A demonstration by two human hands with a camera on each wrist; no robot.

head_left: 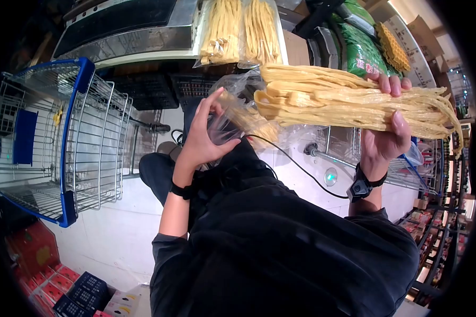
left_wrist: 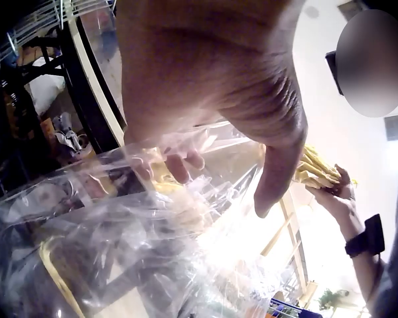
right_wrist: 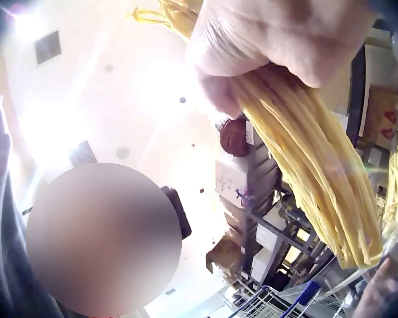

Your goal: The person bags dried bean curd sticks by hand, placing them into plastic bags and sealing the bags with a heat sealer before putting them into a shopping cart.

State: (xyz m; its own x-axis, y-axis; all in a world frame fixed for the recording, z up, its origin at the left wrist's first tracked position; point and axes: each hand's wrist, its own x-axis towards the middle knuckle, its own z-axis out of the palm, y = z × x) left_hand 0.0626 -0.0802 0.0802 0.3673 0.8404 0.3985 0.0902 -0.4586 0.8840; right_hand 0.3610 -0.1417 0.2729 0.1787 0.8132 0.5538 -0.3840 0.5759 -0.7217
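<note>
A long bundle of yellow dried bean curd sticks [head_left: 322,100] lies across my right hand [head_left: 388,132], whose thumb and fingers grip it near its loose-ended side. In the right wrist view the same bean curd sticks [right_wrist: 312,172] run downward from the gripping hand [right_wrist: 278,40]. My left hand [head_left: 198,132] is spread, thumb apart from the fingers, at a clear plastic bag [head_left: 238,84]. Seen from the left wrist, the crinkled bag [left_wrist: 139,232] covers the fingertips of that hand [left_wrist: 212,86]. More yellow sticks [head_left: 248,119] show through the bag, below the bundle's folded end.
Two packs of bean curd sticks [head_left: 220,31] lie on a white-edged display ahead. A blue-trimmed shopping cart [head_left: 98,142] stands at left, another cart [head_left: 402,169] at right. Green packages [head_left: 359,47] fill the back right. Stacked boxes [head_left: 82,296] sit at lower left. A black cable [head_left: 301,171] reaches the right wrist.
</note>
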